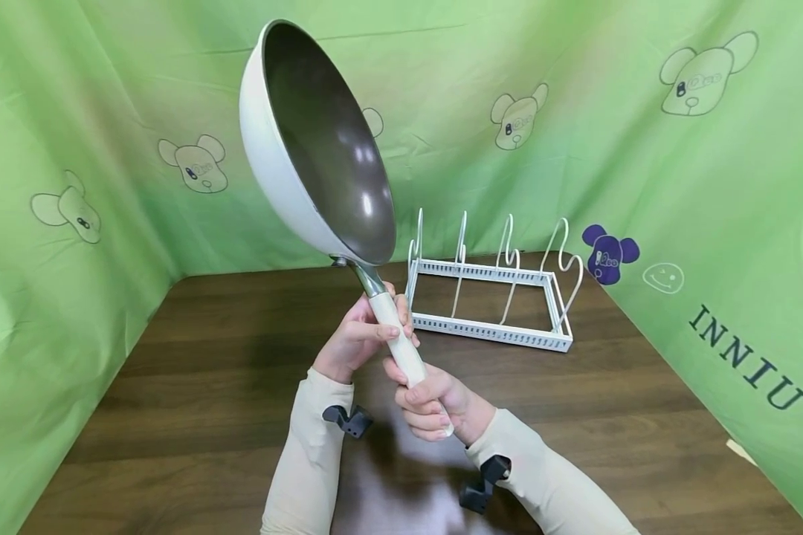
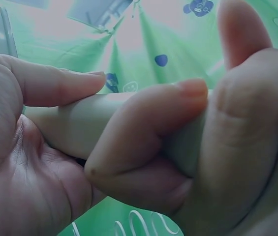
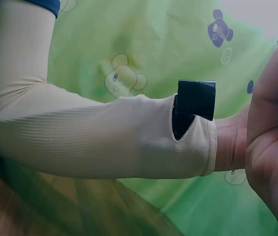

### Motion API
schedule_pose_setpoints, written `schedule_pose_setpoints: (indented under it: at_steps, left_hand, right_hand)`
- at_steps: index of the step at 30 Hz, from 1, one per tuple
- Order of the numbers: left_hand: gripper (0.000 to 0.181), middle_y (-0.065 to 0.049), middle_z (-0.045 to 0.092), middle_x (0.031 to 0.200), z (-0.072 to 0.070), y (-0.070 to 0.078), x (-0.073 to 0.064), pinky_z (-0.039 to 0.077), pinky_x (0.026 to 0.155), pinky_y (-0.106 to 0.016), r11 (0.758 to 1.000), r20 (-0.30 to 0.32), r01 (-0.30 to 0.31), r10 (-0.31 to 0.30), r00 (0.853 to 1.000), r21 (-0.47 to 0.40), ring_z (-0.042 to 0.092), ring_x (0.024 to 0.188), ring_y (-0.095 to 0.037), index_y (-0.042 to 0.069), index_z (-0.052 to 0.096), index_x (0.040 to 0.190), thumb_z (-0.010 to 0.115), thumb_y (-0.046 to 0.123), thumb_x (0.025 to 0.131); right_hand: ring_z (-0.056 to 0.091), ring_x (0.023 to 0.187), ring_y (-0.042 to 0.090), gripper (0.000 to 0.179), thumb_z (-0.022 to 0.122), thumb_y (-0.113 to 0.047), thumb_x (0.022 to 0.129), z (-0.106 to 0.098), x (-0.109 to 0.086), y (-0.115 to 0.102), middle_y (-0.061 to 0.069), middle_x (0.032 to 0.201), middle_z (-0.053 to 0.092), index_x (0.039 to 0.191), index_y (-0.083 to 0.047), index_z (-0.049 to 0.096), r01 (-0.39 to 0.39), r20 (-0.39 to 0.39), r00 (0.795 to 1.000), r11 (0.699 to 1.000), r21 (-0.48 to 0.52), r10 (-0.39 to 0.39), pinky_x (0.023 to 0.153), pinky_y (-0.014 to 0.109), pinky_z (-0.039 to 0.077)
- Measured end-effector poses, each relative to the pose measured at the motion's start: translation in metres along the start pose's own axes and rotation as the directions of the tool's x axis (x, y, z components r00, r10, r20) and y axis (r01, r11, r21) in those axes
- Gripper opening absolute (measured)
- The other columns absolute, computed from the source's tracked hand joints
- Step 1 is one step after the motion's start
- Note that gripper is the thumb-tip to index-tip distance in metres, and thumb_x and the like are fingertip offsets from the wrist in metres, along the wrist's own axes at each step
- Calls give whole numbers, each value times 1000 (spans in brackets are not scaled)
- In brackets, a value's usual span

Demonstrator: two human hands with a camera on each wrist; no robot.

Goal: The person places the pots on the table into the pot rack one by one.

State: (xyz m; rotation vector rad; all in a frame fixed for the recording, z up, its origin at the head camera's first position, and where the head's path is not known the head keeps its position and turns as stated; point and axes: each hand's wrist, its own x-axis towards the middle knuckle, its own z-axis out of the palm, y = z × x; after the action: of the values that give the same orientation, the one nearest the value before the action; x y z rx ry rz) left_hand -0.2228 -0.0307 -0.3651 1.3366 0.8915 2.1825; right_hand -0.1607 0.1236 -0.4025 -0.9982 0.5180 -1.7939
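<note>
A deep frying pan point(image 1: 328, 148), white outside and dark grey inside, is held up in the air in the head view. It tilts up to the left, with its inside turned to the right. My left hand point(image 1: 358, 338) grips the upper part of its white handle point(image 1: 404, 349), thumb across the front, just below the metal neck point(image 1: 369, 281). Lower down, my right hand point(image 1: 435, 405) wraps its fingers round the handle's end. Fingers and thumb around the handle point(image 2: 92, 123) fill the left wrist view. At the right wrist view's edge, a hand point(image 3: 269, 137) holds a pale piece.
A white metal rack point(image 1: 502, 334) with several upright wire dividers stands on the brown wooden table point(image 1: 194, 416), at the back right. Green printed cloth point(image 1: 442, 44) hangs around the back and sides. Black mounts point(image 1: 349, 421) sit on both sleeved wrists.
</note>
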Motion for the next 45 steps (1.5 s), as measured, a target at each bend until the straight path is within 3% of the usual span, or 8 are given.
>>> schedule_pose_setpoints:
  at_steps: [9,23,30,45]
  left_hand:
    - [42,1,57,87,2,-10,5,56,78,-36,1000,22,6,-6,1000,-8,59,80,-16,14,45,106,44,-14,75]
    - [41,1,56,86,8,-23,12,55,78,-35,999,32,35,-34,999,-30,58,79,-16,14,42,103,44,-15,74]
    - [39,1,56,86,10,-30,14,55,78,-35,997,31,72,-72,997,3,58,79,-17,14,40,101,45,-15,74]
    - [39,0,57,85,15,-47,16,56,76,-34,980,-25,178,-177,984,91,62,77,-17,10,37,102,45,-19,77]
  right_hand:
    - [28,34,11,19,55,-13,101,2,-6,3,-3,55,31,103,-18,36,47,3,999,998,-44,-47,31,23,29]
    - [26,31,13,19,53,-12,101,-2,-22,5,-2,55,30,103,-17,35,67,14,998,993,-95,-66,26,27,26]
    - [23,29,15,21,52,-10,100,-4,-29,6,-1,53,29,100,-16,32,70,38,997,992,-109,-66,24,30,23]
    - [26,24,17,23,51,-9,100,-13,-39,14,1,48,27,100,-15,28,127,197,973,991,-32,-118,21,32,26]
